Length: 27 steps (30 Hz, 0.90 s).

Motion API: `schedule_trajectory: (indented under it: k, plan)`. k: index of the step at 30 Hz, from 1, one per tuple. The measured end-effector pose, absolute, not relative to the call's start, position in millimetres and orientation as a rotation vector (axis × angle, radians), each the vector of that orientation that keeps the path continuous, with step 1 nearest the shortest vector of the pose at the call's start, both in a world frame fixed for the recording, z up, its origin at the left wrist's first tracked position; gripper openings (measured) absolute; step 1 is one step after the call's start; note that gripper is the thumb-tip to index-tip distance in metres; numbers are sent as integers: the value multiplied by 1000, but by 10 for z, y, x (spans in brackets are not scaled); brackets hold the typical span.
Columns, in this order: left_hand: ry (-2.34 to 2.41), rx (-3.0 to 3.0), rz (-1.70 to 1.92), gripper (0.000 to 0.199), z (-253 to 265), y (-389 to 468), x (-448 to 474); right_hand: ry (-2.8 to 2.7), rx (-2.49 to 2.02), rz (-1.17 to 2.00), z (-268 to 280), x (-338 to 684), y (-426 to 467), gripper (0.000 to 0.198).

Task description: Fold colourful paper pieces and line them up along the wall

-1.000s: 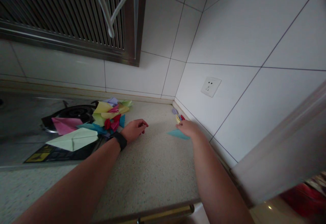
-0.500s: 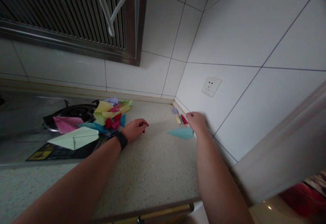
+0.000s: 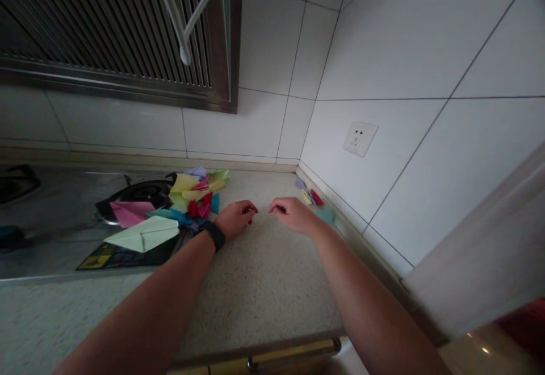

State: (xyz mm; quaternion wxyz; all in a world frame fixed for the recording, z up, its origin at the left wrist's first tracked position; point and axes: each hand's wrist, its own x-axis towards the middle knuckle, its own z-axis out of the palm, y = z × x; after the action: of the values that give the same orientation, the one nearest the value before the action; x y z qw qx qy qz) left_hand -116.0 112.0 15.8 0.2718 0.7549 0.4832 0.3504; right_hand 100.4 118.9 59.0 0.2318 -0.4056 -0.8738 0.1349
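Observation:
My left hand (image 3: 237, 219), with a black band on the wrist, hovers over the speckled counter just right of a pile of folded coloured paper (image 3: 203, 196). Its fingers are loosely bent and a little apart, with nothing visible in them. Facing it across a small gap is my right hand (image 3: 293, 213), also loosely bent; no object shows in its fingers. Behind the right wrist lies a blue-green folded paper (image 3: 327, 216), partly hidden. Small red (image 3: 315, 196), yellow (image 3: 307, 196) and purple (image 3: 300, 183) folded papers sit near the wall corner.
A pale green paper plane (image 3: 145, 234) and a pink folded paper (image 3: 131, 213) lie over the gas stove (image 3: 55, 216) at left. The range hood (image 3: 128, 88) hangs above. A socket (image 3: 360, 138) is on the right tiled wall. The counter's front edge (image 3: 264, 349) runs below.
My right hand has moved left, away from the small papers by the wall, toward my left hand. The left hand stays beside the paper pile. The view has shifted slightly.

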Motion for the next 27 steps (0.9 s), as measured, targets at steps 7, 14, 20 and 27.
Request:
schedule_trajectory:
  k: [7, 14, 20, 27]
  plan:
    - [1317, 2127, 922, 24, 178, 1101, -1146, -2644, -1000, 570, 351, 736, 1136, 23]
    - [1338, 2189, 865, 25, 185, 1071, -1125, -2603, -1039, 603, 348, 802, 1183, 21]
    - [1325, 2233, 858, 23, 209, 1037, -1119, -2600, -1019, 604, 356, 803, 1195, 22]
    - [1361, 2226, 864, 23, 229, 1020, -1097, -2603, -1038, 605, 342, 815, 1219, 23]
